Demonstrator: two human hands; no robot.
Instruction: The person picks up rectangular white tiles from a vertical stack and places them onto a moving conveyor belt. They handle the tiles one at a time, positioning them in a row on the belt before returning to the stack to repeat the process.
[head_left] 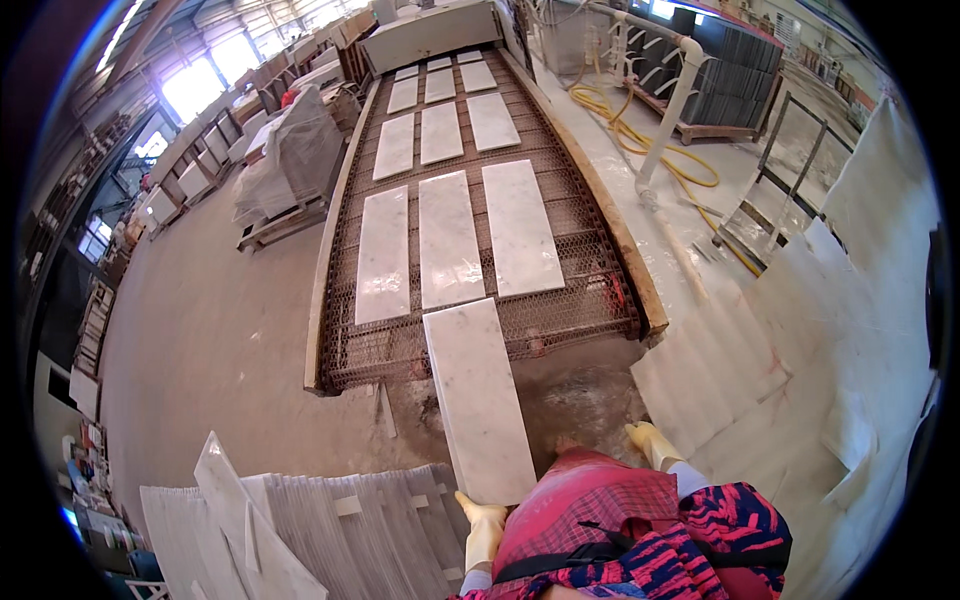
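Touches the near left corner of a long white slab point(480, 400) with the left hand point(484, 530), in a yellow glove; cannot tell whether pinching there, with the underside of the corner out of sight; holds the right hand point(652, 443), gloved in yellow too, well apart from the slab, over to the right near some pale sheeting point(840, 330); cannot tell whether spread or closed, with the fingers too small to make out; wears a red apron point(590, 490), close against the near end of the slab.

Lays the far end of the slab at the near end of a brown mesh conveyor point(380, 350), just beside the middle slab point(450, 240) of the closest row; on the mesh, farther up, more white slabs in rows of three, glossy in the closest row; along both sides of the mesh, pale rails point(600, 220).

At lower left, a packed row of thin slabs point(340, 510) on edge, with a pointed piece point(230, 500) leaning across; farther left, a wrapped load point(300, 155) on a pallet; to the right of the conveyor, a yellow hose point(690, 170) in loops, a white pipe point(672, 110) and a dark stack point(725, 85).
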